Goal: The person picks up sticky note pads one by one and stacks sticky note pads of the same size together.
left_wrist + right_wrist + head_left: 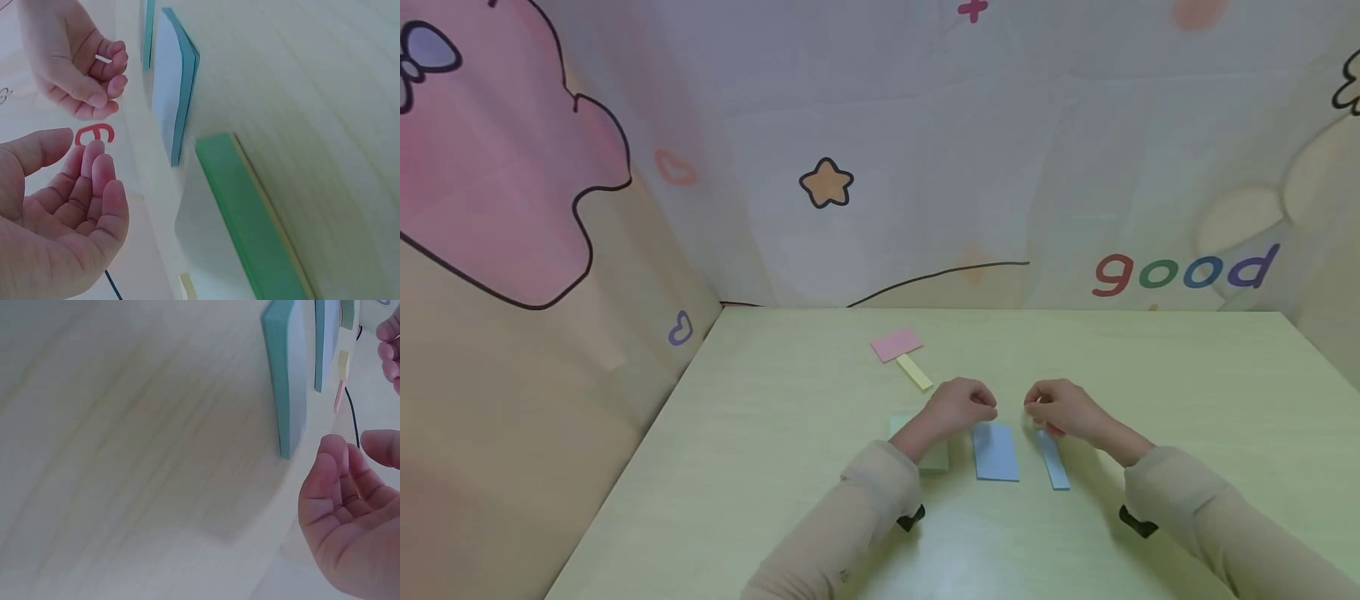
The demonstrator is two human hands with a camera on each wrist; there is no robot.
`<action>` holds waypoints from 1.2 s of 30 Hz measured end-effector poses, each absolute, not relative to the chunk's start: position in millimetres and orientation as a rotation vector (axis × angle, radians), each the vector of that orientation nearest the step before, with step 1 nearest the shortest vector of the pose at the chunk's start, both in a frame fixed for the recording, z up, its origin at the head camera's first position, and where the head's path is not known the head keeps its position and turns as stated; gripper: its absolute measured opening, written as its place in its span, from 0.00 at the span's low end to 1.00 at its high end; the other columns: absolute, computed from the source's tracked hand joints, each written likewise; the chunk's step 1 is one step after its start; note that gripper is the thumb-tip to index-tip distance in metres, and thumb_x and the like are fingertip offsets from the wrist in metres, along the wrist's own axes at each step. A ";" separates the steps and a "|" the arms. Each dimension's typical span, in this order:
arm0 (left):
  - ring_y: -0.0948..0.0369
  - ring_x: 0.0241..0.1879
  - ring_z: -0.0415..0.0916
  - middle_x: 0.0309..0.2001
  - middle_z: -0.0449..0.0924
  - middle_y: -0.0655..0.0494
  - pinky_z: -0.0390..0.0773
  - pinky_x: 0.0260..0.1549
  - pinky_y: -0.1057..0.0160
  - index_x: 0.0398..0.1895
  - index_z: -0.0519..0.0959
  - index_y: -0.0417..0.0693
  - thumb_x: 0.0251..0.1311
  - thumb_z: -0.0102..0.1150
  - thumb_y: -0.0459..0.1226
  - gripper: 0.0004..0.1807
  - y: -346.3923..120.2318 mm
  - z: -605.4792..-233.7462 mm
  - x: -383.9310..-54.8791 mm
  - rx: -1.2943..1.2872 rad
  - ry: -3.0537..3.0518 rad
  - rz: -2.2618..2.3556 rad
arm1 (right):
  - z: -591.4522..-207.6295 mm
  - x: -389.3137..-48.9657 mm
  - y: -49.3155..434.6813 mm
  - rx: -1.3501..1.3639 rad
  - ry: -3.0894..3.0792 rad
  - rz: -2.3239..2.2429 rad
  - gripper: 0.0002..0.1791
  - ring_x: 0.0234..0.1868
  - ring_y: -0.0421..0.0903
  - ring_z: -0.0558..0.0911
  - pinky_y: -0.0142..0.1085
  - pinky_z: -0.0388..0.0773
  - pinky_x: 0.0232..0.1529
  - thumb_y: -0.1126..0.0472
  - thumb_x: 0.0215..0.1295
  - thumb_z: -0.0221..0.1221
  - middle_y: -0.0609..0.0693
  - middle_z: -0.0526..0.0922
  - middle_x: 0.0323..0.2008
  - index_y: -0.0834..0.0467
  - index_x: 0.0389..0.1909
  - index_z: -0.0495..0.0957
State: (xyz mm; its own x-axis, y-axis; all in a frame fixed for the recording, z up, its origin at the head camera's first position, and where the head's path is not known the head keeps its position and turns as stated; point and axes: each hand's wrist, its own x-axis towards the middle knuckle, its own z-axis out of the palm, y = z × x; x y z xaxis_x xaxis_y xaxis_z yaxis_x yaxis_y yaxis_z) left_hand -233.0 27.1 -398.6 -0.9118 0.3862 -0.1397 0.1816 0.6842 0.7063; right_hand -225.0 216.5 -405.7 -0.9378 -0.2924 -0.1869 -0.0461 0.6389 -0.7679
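Note:
My left hand (pixel 957 406) hovers above the far end of a blue sticky-note pad (pixel 996 454), its fingers loosely bent with nothing between them. Beneath that wrist lies a square green pad (pixel 936 460), partly covered by the arm in the head view. The right hand (pixel 1066 408) is held over the far end of a narrow light-blue note pad (pixel 1055 465). In the right wrist view its fingers (pixel 322 481) curve loosely and hold nothing. A gap separates the two hands. Both pads near them lie flat on the table.
Farther back on the table (pixel 760 433), a pink pad (pixel 897 344) touches or nearly touches a narrow yellow pad (pixel 914 372). A printed cloth backdrop (pixel 910 192) rises behind the table's far edge and along its left side.

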 end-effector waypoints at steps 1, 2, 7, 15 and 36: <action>0.68 0.29 0.70 0.31 0.79 0.60 0.69 0.27 0.73 0.33 0.79 0.48 0.53 0.57 0.39 0.06 23.8 -397.8 -233.5 0.448 2.617 1.072 | -405.6 -225.3 214.8 -0.279 2.568 -1.200 0.09 0.14 0.41 0.66 0.32 0.68 0.19 0.65 0.59 0.49 0.51 0.72 0.20 0.68 0.34 0.71; 0.68 0.30 0.70 0.31 0.79 0.60 0.69 0.28 0.73 0.33 0.79 0.48 0.53 0.57 0.38 0.06 20.7 -397.3 -233.9 0.442 2.612 1.090 | -405.7 -225.9 213.2 -0.283 2.567 -1.208 0.09 0.15 0.40 0.66 0.33 0.68 0.20 0.64 0.59 0.49 0.51 0.72 0.21 0.68 0.35 0.71; 0.66 0.31 0.71 0.32 0.79 0.58 0.70 0.30 0.72 0.34 0.79 0.47 0.54 0.56 0.37 0.07 8.5 -398.0 -236.4 0.420 2.593 1.153 | -408.0 -228.9 205.6 -0.277 2.548 -1.241 0.10 0.15 0.40 0.65 0.33 0.68 0.22 0.64 0.60 0.49 0.52 0.72 0.21 0.68 0.35 0.72; 0.65 0.33 0.73 0.35 0.80 0.56 0.72 0.31 0.70 0.37 0.79 0.44 0.54 0.55 0.36 0.09 -9.9 -398.9 -242.4 0.342 2.593 1.237 | -407.9 -233.7 195.9 -0.309 2.555 -1.254 0.11 0.19 0.41 0.67 0.32 0.67 0.23 0.64 0.60 0.50 0.51 0.71 0.20 0.69 0.38 0.73; 0.48 0.59 0.59 0.63 0.58 0.40 0.63 0.56 0.51 0.61 0.58 0.33 0.54 0.43 0.31 0.28 -44.5 -404.0 -256.5 -0.202 2.400 1.749 | -409.2 -254.1 159.2 -0.345 2.319 -1.464 0.23 0.55 0.58 0.70 0.48 0.69 0.53 0.59 0.64 0.45 0.66 0.69 0.54 0.71 0.54 0.64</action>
State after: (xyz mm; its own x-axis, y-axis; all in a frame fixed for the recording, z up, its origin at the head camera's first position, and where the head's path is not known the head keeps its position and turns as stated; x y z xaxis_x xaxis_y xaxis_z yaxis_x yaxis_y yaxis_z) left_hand -256.5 -44.5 -404.0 -0.9772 -0.0121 -0.2122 -0.2057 0.3051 0.9298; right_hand -254.1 159.2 -409.2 -0.8995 -0.3975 -0.1816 -0.0070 0.4286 -0.9035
